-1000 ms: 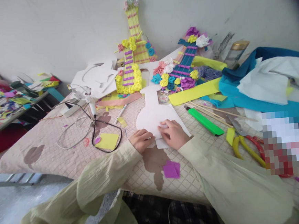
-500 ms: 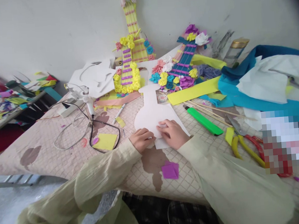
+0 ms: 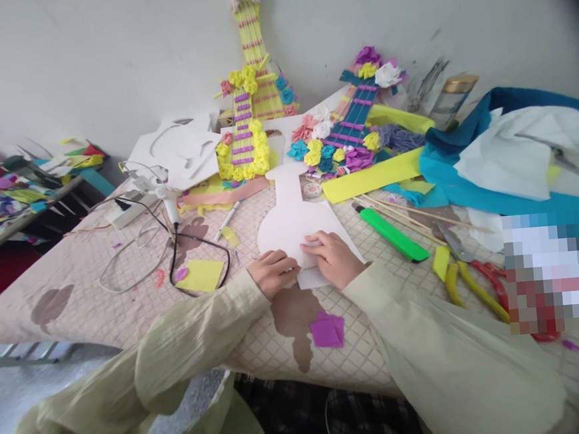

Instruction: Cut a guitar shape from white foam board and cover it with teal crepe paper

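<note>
A white guitar-shaped paper cutout [image 3: 291,210] lies flat on the patterned table [image 3: 96,306], its neck pointing away from me. My left hand [image 3: 272,272] rests curled on the cutout's near left edge. My right hand [image 3: 333,257] presses its bent fingers down on the near part of the cutout and on a white sheet beneath it. Both sleeves are pale green. A small purple paper square [image 3: 327,330] lies just in front of my hands.
Two flower-decorated paper guitars [image 3: 249,123] [image 3: 350,128] lean at the wall. A glue gun [image 3: 168,201] with black cord, a yellow square [image 3: 200,275], a green cutter [image 3: 394,234], wooden sticks [image 3: 409,214], yellow-handled pliers [image 3: 468,283] and blue and white cloth [image 3: 510,153] surround the cutout.
The view has drifted slightly; my hands stay pressed on the white cutout in nearly the same place.
</note>
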Available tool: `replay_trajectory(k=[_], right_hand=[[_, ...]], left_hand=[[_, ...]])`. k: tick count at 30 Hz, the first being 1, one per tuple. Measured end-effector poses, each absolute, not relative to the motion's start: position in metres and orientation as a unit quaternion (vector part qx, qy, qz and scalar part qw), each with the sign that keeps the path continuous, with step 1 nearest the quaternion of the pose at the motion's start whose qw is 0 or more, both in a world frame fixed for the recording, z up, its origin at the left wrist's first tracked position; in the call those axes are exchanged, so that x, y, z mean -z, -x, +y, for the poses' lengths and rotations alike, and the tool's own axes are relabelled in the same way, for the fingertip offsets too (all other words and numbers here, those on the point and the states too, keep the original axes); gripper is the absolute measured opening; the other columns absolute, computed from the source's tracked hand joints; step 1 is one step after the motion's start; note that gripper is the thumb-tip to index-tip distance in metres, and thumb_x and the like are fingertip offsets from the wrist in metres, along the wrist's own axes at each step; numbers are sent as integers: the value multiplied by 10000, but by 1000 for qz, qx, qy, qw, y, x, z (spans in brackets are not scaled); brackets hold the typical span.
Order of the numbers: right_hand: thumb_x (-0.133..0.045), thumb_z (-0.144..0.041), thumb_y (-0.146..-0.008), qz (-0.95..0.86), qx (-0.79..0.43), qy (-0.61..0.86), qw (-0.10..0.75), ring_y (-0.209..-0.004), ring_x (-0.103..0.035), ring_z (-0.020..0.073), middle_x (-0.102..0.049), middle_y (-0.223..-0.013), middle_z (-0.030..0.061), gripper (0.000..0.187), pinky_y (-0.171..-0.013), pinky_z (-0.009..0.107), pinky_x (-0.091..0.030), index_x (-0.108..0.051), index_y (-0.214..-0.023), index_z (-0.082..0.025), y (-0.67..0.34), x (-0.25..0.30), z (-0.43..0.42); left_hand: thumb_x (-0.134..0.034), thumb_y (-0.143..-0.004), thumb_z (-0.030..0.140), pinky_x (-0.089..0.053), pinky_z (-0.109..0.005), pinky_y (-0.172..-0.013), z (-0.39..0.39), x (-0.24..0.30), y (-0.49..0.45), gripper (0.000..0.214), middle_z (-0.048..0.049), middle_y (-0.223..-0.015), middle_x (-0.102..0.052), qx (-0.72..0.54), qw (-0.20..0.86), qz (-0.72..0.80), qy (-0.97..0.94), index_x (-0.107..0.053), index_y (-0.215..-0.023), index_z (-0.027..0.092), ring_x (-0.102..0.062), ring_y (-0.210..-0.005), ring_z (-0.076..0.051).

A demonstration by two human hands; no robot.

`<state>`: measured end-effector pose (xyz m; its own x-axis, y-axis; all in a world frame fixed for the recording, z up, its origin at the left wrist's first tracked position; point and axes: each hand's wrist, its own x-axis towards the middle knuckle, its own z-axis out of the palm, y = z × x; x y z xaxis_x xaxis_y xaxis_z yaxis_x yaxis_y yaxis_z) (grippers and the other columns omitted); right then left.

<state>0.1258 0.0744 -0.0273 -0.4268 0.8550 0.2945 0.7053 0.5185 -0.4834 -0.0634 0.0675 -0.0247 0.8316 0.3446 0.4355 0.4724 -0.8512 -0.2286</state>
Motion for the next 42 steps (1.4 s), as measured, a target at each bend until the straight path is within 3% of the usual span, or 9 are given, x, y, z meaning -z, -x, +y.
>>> replay_trajectory(k=[5,13,23,30,42], right_hand=[[-421,-120,-805,-829,-147,472,262,-931,-492,205,-581,-1066,71,313,-846,345,-409,-668,-981,-199,-125,26,75],[-428,-43,-759,-834,-131,463,271,-917,-496,194,-582,-1079,40,368,-860,327,-409,-664,-993,-201,-127,31,76],[-438,-47,-765,-833,-125,462,278,-887,-490,190,-582,-1067,29,364,-847,328,-410,-662,-998,-217,-127,34,77],[-449,-66,-772,-833,-118,464,277,-893,-486,199,-589,-1064,34,342,-850,341,-410,-663,-997,-209,-126,33,77],[-454,-80,-780,-836,-120,459,277,-892,-501,193,-587,-1057,28,332,-845,340,-419,-668,-981,-235,-127,34,77]], left_hand=[[-416,-870,163,-414,-268,-681,69,23,49,186,-31,-836,-620,201,168,-226,938,-598,-833,165,-490,-792,-141],[-456,-849,160,-412,-247,-642,67,27,81,145,-11,-792,-635,258,178,-227,922,-595,-812,176,-491,-732,-129],[-402,-854,134,-423,-241,-656,82,28,123,214,-57,-833,-617,223,122,-317,914,-609,-892,172,-491,-748,-135],[-374,-870,187,-425,-245,-645,66,38,104,246,-51,-797,-612,310,59,-279,907,-619,-893,182,-486,-719,-130],[-348,-879,209,-413,-254,-632,82,38,116,305,-52,-766,-613,288,100,-347,887,-646,-820,184,-471,-677,-131]])
